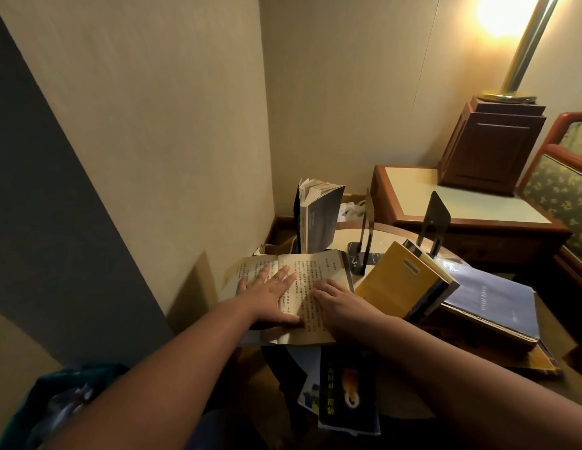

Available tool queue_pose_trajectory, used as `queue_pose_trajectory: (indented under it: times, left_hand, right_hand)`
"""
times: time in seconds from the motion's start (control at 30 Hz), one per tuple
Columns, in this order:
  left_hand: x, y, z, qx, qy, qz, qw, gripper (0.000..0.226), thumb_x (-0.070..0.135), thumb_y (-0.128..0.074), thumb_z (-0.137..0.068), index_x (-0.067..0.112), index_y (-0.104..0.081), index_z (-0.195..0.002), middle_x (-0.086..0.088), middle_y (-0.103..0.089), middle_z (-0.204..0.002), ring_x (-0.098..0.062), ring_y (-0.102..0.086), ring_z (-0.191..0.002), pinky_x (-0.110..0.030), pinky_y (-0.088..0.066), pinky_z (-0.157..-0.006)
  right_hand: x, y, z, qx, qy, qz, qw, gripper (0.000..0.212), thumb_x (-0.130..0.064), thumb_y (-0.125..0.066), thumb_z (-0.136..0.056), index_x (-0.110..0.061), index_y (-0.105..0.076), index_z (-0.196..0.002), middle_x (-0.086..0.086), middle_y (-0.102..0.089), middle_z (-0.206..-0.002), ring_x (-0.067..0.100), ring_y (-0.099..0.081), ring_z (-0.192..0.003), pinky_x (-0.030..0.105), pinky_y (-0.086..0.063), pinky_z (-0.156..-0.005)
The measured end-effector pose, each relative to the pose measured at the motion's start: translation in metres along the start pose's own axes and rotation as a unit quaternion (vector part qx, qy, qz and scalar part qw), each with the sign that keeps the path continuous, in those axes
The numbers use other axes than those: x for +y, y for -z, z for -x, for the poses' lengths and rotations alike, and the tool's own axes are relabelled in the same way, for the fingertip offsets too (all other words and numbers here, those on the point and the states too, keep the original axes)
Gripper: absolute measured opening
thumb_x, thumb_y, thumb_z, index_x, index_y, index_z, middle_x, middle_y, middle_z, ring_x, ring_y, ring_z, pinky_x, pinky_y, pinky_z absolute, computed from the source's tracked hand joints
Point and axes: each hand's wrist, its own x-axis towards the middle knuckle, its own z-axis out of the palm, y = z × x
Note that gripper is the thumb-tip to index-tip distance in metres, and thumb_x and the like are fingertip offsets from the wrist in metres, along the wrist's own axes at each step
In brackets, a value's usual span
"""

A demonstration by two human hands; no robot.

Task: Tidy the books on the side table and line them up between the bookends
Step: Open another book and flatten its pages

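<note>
- Round side table in a room corner, crowded w/ books.
- Two dark metal bookends at the back: one edge-on, the other to its right. The gap btwn them holds no book.
- Dark-blue paperback stands upright at back left, outside the bookends, pages fanned at the top.
- Yellow book tilted, leaning on a flat stack topped by a big blue book. It sits in front of the right bookend's foot.
- Black book w/ orange mark hangs over the near edge, on top of other covers.
- Open book, yellowed pages w/ vertical print, lies flat at front left.
- Left hand flat on its left page, fingers spread wide, gripping nothing.
- Right hand rests on the right page, fingers loosely bent, nothing held.
- Behind: low cabinet w/ cream top, wooden lamp base, lit lamp pole, floral armchair cut off at right.
- White plastic bag half hidden behind the paperback.
- Print too blurred to read; items under the black book mostly covered.
</note>
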Motion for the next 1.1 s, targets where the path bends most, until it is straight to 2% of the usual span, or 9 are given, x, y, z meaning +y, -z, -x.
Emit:
queue_pose_trajectory:
  times: [0.07, 0.13, 0.2, 0.3, 0.37, 0.5, 0.67, 0.87, 1.1]
  left_hand:
    - [0.0, -0.002, -0.001, 0.005, -0.002, 0.006, 1.0, 0.112, 0.08, -0.054, -0.075, 0.041, 0.016, -0.153, 0.014, 0.028, -0.159, -0.023, 0.029, -0.146, -0.062, 0.013, -0.115]
    - [0.001, -0.003, -0.001, 0.008, -0.004, 0.019, 1.0, 0.116, 0.08, -0.056, -0.074, 0.038, 0.018, -0.153, 0.014, 0.029, -0.159, -0.022, 0.029, -0.146, -0.061, 0.014, -0.115]
    - [0.002, -0.002, -0.002, 0.005, -0.003, 0.026, 1.0, 0.116, 0.079, -0.058, -0.074, 0.038, 0.016, -0.153, 0.014, 0.028, -0.159, -0.022, 0.029, -0.146, -0.061, 0.014, -0.115]
    - [0.005, 0.001, -0.002, -0.002, -0.006, 0.03, 1.0, 0.114, 0.073, -0.062, -0.076, 0.038, 0.013, -0.154, 0.014, 0.026, -0.16, -0.022, 0.029, -0.146, -0.061, 0.014, -0.115]
    - [0.006, 0.001, -0.002, -0.004, -0.007, 0.034, 0.999, 0.112, 0.069, -0.063, -0.078, 0.038, 0.012, -0.154, 0.015, 0.026, -0.16, -0.022, 0.028, -0.146, -0.061, 0.014, -0.115]
    - [0.0, -0.001, -0.004, -0.005, -0.004, 0.04, 0.999, 0.111, 0.074, -0.061, -0.076, 0.041, 0.013, -0.153, 0.016, 0.027, -0.16, -0.021, 0.03, -0.145, -0.063, 0.012, -0.115]
    - [-0.005, -0.003, -0.004, -0.002, -0.007, 0.039, 0.999, 0.11, 0.074, -0.059, -0.077, 0.041, 0.014, -0.153, 0.017, 0.027, -0.159, -0.019, 0.03, -0.145, -0.061, 0.014, -0.115]
    - [-0.005, -0.003, -0.002, -0.006, 0.0, 0.04, 0.999, 0.116, 0.082, -0.057, -0.072, 0.04, 0.014, -0.153, 0.017, 0.027, -0.159, -0.019, 0.031, -0.145, -0.062, 0.014, -0.115]
    - [-0.004, -0.004, -0.002, -0.001, 0.001, 0.038, 0.999, 0.118, 0.084, -0.056, -0.07, 0.04, 0.015, -0.153, 0.016, 0.028, -0.159, -0.019, 0.031, -0.145, -0.061, 0.015, -0.114]
  right_hand:
    - [0.002, -0.006, -0.003, -0.026, -0.005, 0.018, 0.999, 0.064, -0.045, -0.042, -0.105, -0.014, -0.023, -0.158, 0.012, -0.005, -0.167, 0.033, 0.007, -0.153, 0.041, 0.011, -0.114]
    - [0.002, -0.008, -0.007, -0.052, -0.065, -0.033, 0.996, 0.083, -0.068, -0.024, -0.099, -0.017, -0.001, -0.161, 0.008, 0.01, -0.167, 0.026, 0.017, -0.152, 0.044, 0.011, -0.12]
    - [0.005, -0.008, -0.016, -0.055, -0.085, -0.05, 0.994, 0.091, -0.076, -0.013, -0.093, -0.018, 0.01, -0.159, 0.005, 0.017, -0.166, 0.022, 0.021, -0.151, 0.044, 0.01, -0.123]
    - [0.011, -0.004, -0.03, -0.063, -0.097, -0.053, 0.992, 0.099, -0.081, -0.001, -0.083, -0.018, 0.015, -0.158, 0.004, 0.021, -0.165, 0.021, 0.026, -0.149, 0.043, 0.013, -0.122]
    - [0.018, -0.001, -0.044, -0.063, -0.105, -0.056, 0.991, 0.101, -0.082, 0.0, -0.081, -0.018, 0.018, -0.157, 0.004, 0.024, -0.164, 0.02, 0.028, -0.148, 0.041, 0.017, -0.12]
    - [0.026, 0.0, -0.07, -0.049, -0.113, -0.069, 0.99, 0.091, -0.076, -0.013, -0.093, -0.02, 0.02, -0.157, 0.0, 0.028, -0.163, 0.019, 0.028, -0.148, 0.043, 0.013, -0.122]
    - [0.028, -0.007, -0.074, -0.044, -0.097, -0.05, 0.993, 0.093, -0.078, -0.011, -0.091, -0.02, 0.022, -0.156, 0.0, 0.029, -0.163, 0.019, 0.029, -0.148, 0.043, 0.013, -0.123]
    - [0.018, -0.015, -0.022, -0.075, -0.03, -0.002, 0.997, 0.107, -0.085, 0.01, -0.069, -0.02, 0.022, -0.154, 0.002, 0.028, -0.16, 0.02, 0.03, -0.146, 0.044, 0.012, -0.123]
    - [0.004, -0.019, 0.045, -0.091, 0.039, 0.037, 0.994, 0.095, -0.081, 0.006, -0.079, -0.024, 0.023, -0.154, 0.0, 0.031, -0.159, 0.017, 0.031, -0.146, 0.036, 0.02, -0.118]
